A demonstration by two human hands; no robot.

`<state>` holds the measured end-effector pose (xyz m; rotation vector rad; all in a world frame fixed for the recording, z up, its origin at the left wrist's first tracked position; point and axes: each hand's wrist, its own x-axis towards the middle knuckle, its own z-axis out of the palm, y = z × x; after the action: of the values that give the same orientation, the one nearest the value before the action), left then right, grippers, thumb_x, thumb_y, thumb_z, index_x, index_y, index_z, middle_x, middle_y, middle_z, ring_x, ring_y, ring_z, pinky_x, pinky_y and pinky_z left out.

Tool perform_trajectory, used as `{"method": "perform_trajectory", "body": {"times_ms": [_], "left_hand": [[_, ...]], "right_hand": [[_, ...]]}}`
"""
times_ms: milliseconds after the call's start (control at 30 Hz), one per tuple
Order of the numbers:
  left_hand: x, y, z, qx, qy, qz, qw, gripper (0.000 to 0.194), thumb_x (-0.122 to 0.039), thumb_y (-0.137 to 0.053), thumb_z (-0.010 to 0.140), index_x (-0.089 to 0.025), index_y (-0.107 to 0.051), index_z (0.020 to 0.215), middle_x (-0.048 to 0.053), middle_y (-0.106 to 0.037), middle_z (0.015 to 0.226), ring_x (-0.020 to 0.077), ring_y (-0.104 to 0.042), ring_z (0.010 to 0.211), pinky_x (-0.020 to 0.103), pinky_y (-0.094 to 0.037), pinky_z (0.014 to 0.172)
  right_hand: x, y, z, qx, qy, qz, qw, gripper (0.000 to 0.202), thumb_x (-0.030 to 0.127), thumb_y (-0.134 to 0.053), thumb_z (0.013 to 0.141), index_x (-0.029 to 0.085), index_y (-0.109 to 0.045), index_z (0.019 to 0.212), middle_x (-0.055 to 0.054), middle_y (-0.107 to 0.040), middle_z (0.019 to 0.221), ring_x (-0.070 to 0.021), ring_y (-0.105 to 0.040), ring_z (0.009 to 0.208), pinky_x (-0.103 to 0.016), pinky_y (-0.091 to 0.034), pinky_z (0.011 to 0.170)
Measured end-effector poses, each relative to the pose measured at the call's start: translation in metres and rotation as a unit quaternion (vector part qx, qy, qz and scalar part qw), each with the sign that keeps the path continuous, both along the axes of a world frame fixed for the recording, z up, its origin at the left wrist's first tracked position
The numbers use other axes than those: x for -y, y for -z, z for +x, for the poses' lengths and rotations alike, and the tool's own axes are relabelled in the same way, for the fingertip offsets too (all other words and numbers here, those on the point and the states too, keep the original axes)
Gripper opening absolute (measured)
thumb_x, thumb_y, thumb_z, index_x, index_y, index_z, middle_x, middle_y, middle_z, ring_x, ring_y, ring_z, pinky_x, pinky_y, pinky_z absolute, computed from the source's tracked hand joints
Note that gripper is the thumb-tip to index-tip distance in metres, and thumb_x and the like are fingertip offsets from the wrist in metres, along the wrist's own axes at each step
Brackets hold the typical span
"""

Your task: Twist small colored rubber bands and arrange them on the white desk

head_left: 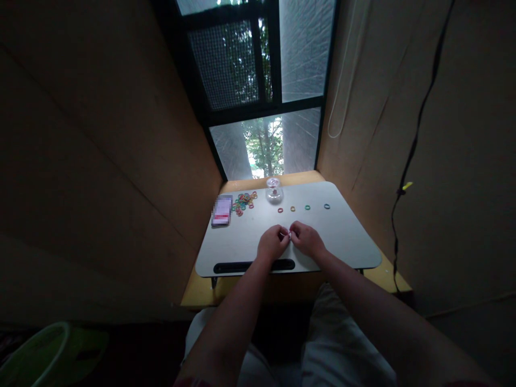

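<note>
Both hands meet over the near half of the surface, left hand and right hand fingertip to fingertip, pinching a small pale-pink piece between them. Fingers cover most of it, so can't tell what it is. Two-sided pinch makes sense: piece is tiny, and one hand likely steadies while the other works. Held close to the body, probably for control and a straight look down. Just beyond the hands, four spaced singles run left to right: red ring, yellow ring, green ring, blue ring. Gaps look deliberate, one colour per spot, none touching. Clear jar stands behind the row near the far edge, presumably parked out of elbow range. Mixed ring pile is heaped far left, apart from the row, so stock and singles don't mix. Phone-like device lies beside the pile at the left edge, likely there to stay glanceable. Black slot runs along the near edge, partly under the left forearm.
</note>
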<state>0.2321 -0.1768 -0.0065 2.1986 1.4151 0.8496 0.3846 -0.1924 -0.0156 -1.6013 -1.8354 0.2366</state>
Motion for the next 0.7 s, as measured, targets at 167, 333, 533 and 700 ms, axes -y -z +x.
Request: {"method": "perform_trajectory", "body": {"times_ms": [167, 333, 533, 700], "left_hand": [[0.0004, 0.0000, -0.0002, -0.001, -0.004, 0.002, 1.000, 0.011, -0.030, -0.059, 0.080, -0.019, -0.062, 0.084, 0.001, -0.065, 0.080, 0.0121, -0.056, 0.069, 0.025, -0.040, 0.065], [-0.0004, 0.0009, -0.0007, 0.005, 0.001, -0.005, 1.000, 0.014, -0.032, -0.058, 0.082, -0.020, -0.061, 0.086, 0.001, -0.065, 0.080, 0.0117, -0.056, 0.068, 0.025, -0.040, 0.063], [0.0002, 0.0004, -0.0012, 0.000, -0.003, -0.001, 1.000, 0.015, -0.034, -0.057, 0.083, -0.020, -0.061, 0.086, 0.001, -0.065, 0.080, 0.0119, -0.056, 0.070, 0.024, -0.039, 0.063], [0.0007, 0.0000, -0.0014, 0.001, -0.001, -0.011, 1.000, 0.016, -0.035, -0.056, 0.083, -0.020, -0.060, 0.087, 0.001, -0.065, 0.079, 0.0119, -0.056, 0.068, 0.024, -0.039, 0.062]], "right_hand": [[0.0004, 0.0000, 0.0000, 0.000, 0.002, 0.001, 1.000, 0.008, 0.023, -0.050, 0.079, 0.021, -0.058, 0.081, 0.000, -0.061, 0.070, -0.0136, -0.051, 0.062, -0.024, -0.031, 0.059], [0.0006, -0.0007, -0.0002, -0.007, -0.005, 0.004, 1.000, 0.009, 0.023, -0.050, 0.079, 0.021, -0.058, 0.082, 0.000, -0.060, 0.070, -0.0134, -0.051, 0.062, -0.024, -0.031, 0.059], [0.0008, -0.0013, 0.0004, -0.012, -0.007, 0.005, 1.000, 0.009, 0.023, -0.050, 0.079, 0.021, -0.058, 0.083, 0.000, -0.061, 0.071, -0.0133, -0.051, 0.062, -0.024, -0.032, 0.059], [0.0006, -0.0011, 0.0006, -0.009, -0.009, 0.005, 1.000, 0.008, 0.023, -0.050, 0.079, 0.021, -0.058, 0.082, 0.000, -0.061, 0.071, -0.0129, -0.050, 0.061, -0.024, -0.031, 0.058]]}}
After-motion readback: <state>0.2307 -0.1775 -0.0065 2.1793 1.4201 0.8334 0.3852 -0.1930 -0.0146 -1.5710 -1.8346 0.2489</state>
